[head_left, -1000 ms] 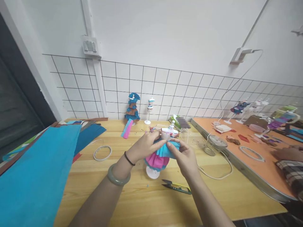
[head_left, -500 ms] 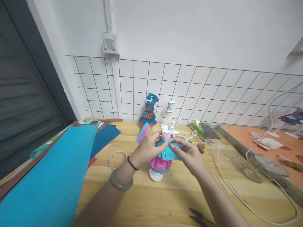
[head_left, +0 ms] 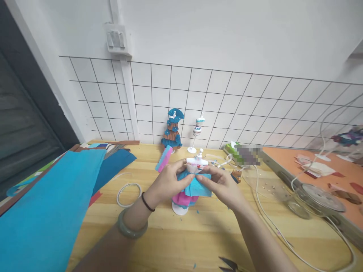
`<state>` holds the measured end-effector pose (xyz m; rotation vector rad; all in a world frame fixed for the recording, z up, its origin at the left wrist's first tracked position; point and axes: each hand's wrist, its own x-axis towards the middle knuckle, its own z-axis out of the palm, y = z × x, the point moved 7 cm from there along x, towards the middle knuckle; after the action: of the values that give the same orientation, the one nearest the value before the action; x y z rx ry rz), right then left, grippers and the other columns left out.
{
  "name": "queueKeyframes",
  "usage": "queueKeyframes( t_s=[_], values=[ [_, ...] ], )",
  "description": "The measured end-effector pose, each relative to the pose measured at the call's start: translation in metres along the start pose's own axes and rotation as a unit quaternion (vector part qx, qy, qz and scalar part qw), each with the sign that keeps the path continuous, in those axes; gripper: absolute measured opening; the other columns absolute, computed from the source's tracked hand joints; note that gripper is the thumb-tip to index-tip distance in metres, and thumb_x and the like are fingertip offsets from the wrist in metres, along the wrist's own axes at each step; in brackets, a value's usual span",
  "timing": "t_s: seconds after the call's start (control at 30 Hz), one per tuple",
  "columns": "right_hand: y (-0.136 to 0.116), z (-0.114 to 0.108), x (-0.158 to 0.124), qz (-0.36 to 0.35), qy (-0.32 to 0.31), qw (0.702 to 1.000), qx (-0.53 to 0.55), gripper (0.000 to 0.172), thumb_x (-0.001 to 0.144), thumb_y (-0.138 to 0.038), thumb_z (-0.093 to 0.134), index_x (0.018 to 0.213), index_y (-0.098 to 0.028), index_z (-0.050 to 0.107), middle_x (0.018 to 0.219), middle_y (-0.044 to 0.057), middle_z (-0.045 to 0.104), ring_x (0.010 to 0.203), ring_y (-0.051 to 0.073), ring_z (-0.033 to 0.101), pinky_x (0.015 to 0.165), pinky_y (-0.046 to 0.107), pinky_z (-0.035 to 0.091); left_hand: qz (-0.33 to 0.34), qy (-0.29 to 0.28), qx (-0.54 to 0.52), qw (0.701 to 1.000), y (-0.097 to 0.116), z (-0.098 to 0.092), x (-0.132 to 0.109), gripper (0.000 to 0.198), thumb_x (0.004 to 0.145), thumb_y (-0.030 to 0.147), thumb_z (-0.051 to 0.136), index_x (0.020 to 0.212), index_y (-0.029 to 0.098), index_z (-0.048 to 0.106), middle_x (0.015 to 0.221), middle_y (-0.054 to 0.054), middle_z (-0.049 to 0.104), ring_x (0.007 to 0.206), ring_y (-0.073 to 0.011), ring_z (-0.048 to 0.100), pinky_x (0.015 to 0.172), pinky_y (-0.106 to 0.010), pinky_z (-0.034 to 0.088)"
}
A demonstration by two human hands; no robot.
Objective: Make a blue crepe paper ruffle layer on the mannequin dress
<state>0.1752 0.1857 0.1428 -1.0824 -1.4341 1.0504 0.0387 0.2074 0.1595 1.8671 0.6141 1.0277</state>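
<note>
A small white dress form [head_left: 197,164] stands on a round white base over the wooden table. Around its waist is a pleated blue paper layer [head_left: 198,187], above a pink ruffle [head_left: 184,199] with a blue edge. My left hand [head_left: 171,179] pinches the blue paper at the waist's left side, thumb in front. From the right, my right hand [head_left: 221,183] grips the same paper, its thumb pressed near the waist. The two thumbs are close together, and the fingers behind the form are partly hidden.
Behind stand a blue-and-brown paper dress [head_left: 172,130] and another white form [head_left: 197,130]. Large blue paper [head_left: 56,189] lies left, beside a white ring [head_left: 129,194]. Dark scissors [head_left: 229,263] are at the front edge. A white cable [head_left: 263,211] loops on the right.
The view has shifted, so most things sit further left. The dress form has turned slightly, and its neck knob is now nearer the middle between my hands. Both hands keep their hold on the blue paper.
</note>
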Motion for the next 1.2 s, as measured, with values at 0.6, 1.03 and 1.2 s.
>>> queueKeyframes(
  t_s=[0.6,1.03,1.2],
  values=[
    [-0.002,-0.011,-0.006,0.014,0.073,0.996,-0.048,0.029,0.07,-0.046,0.074,0.077,-0.018,0.068,0.087,0.007,0.07,0.075,0.019,0.063,0.063,0.03,0.052,-0.022,0.037,-0.071,0.997,-0.004,0.002,-0.002,0.034,0.083,0.023,0.059,0.116,0.015,0.058,0.121,-0.01,0.065,0.114,-0.023,0.06,0.096,-0.033,0.05],
    [-0.064,0.051,-0.05,-0.356,0.092,0.808,-0.461,0.014,0.09,-0.013,0.052,0.093,-0.016,0.065,0.078,0.008,0.068,0.069,0.018,0.059,0.062,0.031,0.044,-0.055,-0.005,-0.062,0.997,0.002,-0.007,-0.006,0.039,0.083,0.016,0.057,0.121,0.017,0.059,0.122,-0.008,0.065,0.118,-0.0219,0.058,0.102,-0.032,0.046],
    [-0.063,0.069,-0.057,-0.391,0.088,0.727,-0.557,0.024,0.091,-0.007,0.043,0.098,-0.012,0.065,0.076,0.009,0.068,0.064,0.018,0.057,0.06,0.033,0.041,-0.063,-0.002,-0.085,0.994,-0.003,-0.008,-0.005,0.041,0.083,0.017,0.058,0.124,0.018,0.056,0.125,-0.007,0.064,0.118,-0.0205,0.058,0.103,-0.032,0.045]
  ],
)
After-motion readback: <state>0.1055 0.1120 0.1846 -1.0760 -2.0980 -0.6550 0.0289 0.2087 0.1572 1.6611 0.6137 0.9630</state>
